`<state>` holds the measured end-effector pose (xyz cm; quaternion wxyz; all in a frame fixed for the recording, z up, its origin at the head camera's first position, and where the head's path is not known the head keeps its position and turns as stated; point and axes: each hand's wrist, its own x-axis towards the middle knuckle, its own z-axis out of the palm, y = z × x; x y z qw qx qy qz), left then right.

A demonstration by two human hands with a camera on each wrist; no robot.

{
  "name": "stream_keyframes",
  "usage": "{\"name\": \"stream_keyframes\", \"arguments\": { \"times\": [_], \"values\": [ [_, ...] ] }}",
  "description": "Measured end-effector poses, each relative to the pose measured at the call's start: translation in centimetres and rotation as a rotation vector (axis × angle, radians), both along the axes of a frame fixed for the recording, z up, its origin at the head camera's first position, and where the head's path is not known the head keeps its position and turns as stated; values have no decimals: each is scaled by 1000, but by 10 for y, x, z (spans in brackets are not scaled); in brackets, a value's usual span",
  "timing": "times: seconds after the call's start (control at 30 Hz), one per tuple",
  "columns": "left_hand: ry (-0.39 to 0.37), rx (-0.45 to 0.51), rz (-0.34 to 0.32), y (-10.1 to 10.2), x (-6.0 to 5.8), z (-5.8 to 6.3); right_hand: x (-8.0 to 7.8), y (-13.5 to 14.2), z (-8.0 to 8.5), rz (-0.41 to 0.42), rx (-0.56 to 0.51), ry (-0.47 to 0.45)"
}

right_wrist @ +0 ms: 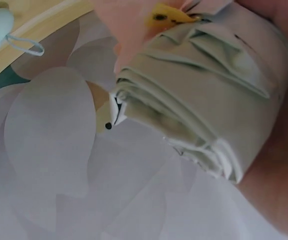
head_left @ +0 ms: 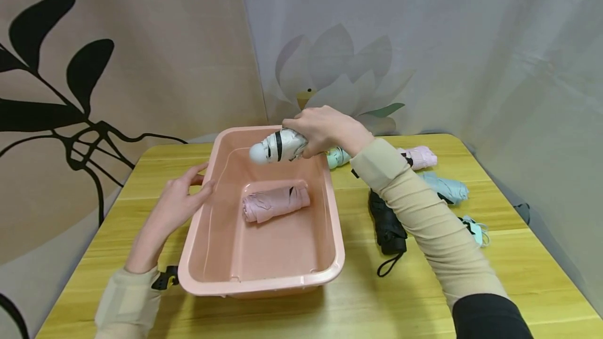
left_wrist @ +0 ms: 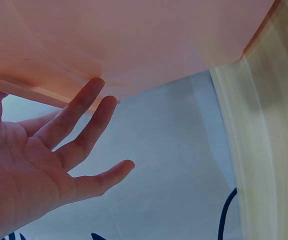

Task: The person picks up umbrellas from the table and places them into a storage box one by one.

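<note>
My right hand (head_left: 325,127) grips a folded silvery-white umbrella (head_left: 282,145) with a black band and rounded pale end, over the far part of a pink plastic basin (head_left: 261,287). Up close in the right wrist view, the umbrella's pale folds (right_wrist: 198,95) fill the space beside the palm. On the basin floor lies a folded pink umbrella (head_left: 275,204). At the basin's left rim rests my left hand (head_left: 176,200), its thumb at the rim. In the left wrist view its fingers (left_wrist: 84,145) spread loosely along the basin's outer side.
Right of the basin, several folded umbrellas lie on the wooden table (head_left: 377,302): a black one (head_left: 387,221) with a wrist loop, a light blue one (head_left: 447,187), a pink one (head_left: 421,157) and a mint one (head_left: 336,157). A printed curtain (head_left: 188,67) hangs behind.
</note>
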<state>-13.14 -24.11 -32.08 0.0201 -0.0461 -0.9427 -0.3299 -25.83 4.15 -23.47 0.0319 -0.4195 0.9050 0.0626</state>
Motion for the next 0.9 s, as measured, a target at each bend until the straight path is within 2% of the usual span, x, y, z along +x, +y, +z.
{"name": "stream_keyframes", "arguments": {
  "times": [0.23,0.57,0.9],
  "values": [
    [20,3,-5,-1,-1,1,-2,-24,-2,17,56,5],
    [43,-10,-8,-1,-2,0,-2,-50,-12,53,75,-17],
    [12,1,-6,-3,-1,1,-6,-62,-25,49,86,-17]
  ]
}}
